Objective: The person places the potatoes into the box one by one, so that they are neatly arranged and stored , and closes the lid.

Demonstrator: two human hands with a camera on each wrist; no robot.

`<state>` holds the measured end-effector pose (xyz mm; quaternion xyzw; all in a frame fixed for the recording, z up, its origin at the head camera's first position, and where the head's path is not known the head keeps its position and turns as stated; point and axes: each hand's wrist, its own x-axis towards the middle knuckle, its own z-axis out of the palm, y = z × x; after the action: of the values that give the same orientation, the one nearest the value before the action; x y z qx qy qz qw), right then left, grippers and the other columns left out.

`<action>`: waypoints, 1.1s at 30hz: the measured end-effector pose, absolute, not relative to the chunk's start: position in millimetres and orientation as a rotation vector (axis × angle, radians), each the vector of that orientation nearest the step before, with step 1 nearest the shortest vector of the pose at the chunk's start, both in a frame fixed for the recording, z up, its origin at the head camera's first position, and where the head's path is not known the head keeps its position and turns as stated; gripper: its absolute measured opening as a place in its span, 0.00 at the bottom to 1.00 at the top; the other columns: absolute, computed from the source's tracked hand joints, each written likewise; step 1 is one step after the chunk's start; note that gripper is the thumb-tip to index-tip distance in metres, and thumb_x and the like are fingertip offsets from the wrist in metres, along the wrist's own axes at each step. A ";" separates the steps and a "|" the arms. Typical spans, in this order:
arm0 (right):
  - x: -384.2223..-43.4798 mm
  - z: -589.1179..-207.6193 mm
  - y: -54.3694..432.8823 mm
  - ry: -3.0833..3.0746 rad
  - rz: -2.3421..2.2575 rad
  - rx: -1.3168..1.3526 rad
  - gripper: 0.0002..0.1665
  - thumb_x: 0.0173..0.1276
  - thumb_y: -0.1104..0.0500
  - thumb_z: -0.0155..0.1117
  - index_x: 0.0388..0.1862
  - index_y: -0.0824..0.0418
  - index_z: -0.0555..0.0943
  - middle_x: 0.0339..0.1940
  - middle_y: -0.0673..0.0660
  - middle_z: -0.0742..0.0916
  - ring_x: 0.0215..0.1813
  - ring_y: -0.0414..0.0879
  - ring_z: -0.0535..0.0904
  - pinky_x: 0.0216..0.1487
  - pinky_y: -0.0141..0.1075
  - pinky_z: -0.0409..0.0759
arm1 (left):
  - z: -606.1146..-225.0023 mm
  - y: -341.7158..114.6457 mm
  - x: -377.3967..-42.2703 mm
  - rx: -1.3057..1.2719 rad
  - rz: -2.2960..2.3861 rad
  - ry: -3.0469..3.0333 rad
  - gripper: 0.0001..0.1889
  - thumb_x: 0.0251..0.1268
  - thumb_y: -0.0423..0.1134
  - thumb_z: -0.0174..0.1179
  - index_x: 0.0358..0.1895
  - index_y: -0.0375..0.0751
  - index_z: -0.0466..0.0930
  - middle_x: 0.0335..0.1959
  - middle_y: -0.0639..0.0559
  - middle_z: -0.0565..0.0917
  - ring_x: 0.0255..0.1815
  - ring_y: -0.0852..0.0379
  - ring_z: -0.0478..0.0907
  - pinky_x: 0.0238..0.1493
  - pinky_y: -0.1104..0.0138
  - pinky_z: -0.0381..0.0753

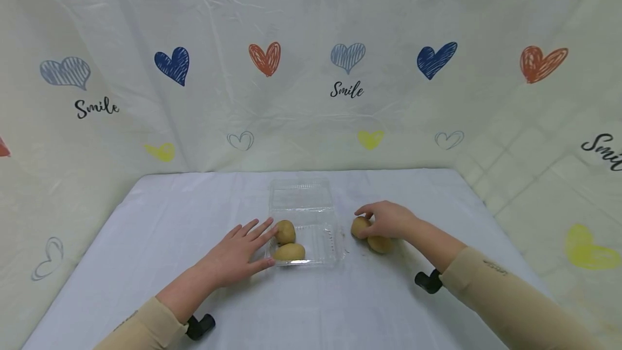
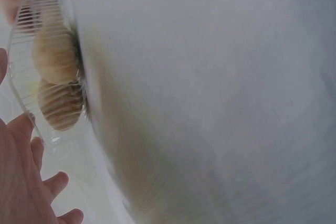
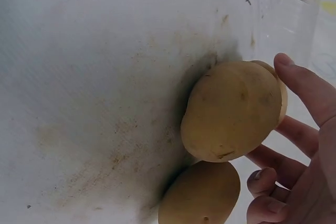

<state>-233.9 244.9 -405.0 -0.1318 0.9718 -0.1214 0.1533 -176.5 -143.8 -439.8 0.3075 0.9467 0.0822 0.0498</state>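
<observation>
A clear plastic clamshell container (image 1: 320,253) lies with its lid (image 1: 300,196) folded back. Inside, at its left side, are two potatoes: one potato (image 1: 285,232) behind, another potato (image 1: 290,253) in front. My left hand (image 1: 238,255) spreads its fingers against the container's left edge. To the right of the container, my right hand (image 1: 391,220) holds a potato (image 1: 360,226) between thumb and fingers. Just in front of it sits another potato (image 1: 380,244). The right wrist view shows a large potato (image 3: 233,111) close to the thumb, with a lower potato (image 3: 202,195) beside it.
White cloth (image 1: 311,312) covers the table, with brown specks of dirt (image 3: 118,158) near the loose potatoes. A hanging backdrop (image 1: 301,112) printed with hearts rises behind the table. A black wrist camera (image 1: 200,327) shows at the left sleeve, another black camera (image 1: 428,281) at the right.
</observation>
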 end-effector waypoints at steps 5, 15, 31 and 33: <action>-236.0 -410.0 243.3 2.789 -0.287 -0.381 0.33 0.54 0.39 0.76 0.59 0.46 0.82 0.48 0.50 0.85 0.45 0.45 0.77 0.42 0.41 0.77 | -439.7 -143.8 -176.1 0.937 0.245 2.883 0.41 0.69 0.73 0.39 0.80 0.59 0.48 0.81 0.59 0.46 0.80 0.45 0.47 0.75 0.44 0.50; -235.4 -407.2 242.6 2.824 -0.305 -0.420 0.33 0.55 0.42 0.76 0.60 0.48 0.82 0.48 0.49 0.85 0.46 0.45 0.77 0.43 0.43 0.78 | -439.2 -143.8 -175.4 0.938 0.251 2.888 0.41 0.70 0.72 0.40 0.80 0.59 0.49 0.81 0.59 0.46 0.80 0.45 0.47 0.75 0.44 0.50; -229.5 -377.9 234.6 2.882 -0.571 -0.550 0.33 0.58 0.44 0.74 0.63 0.49 0.80 0.51 0.49 0.86 0.56 0.52 0.80 0.53 0.47 0.76 | -437.5 -143.4 -175.6 0.950 0.241 2.886 0.41 0.70 0.73 0.38 0.80 0.58 0.48 0.81 0.58 0.47 0.80 0.44 0.48 0.74 0.44 0.51; -227.9 -376.4 228.5 2.873 -0.610 -0.605 0.34 0.58 0.44 0.74 0.63 0.50 0.80 0.51 0.48 0.86 0.56 0.51 0.80 0.54 0.47 0.77 | -437.5 -143.2 -175.4 0.948 0.239 2.886 0.41 0.69 0.73 0.38 0.80 0.59 0.48 0.81 0.58 0.47 0.80 0.44 0.48 0.74 0.44 0.51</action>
<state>-227.9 228.5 -376.4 -0.2012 0.9556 -0.2030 0.0715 -175.4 -143.2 -437.5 0.3107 0.9461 0.0784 0.0471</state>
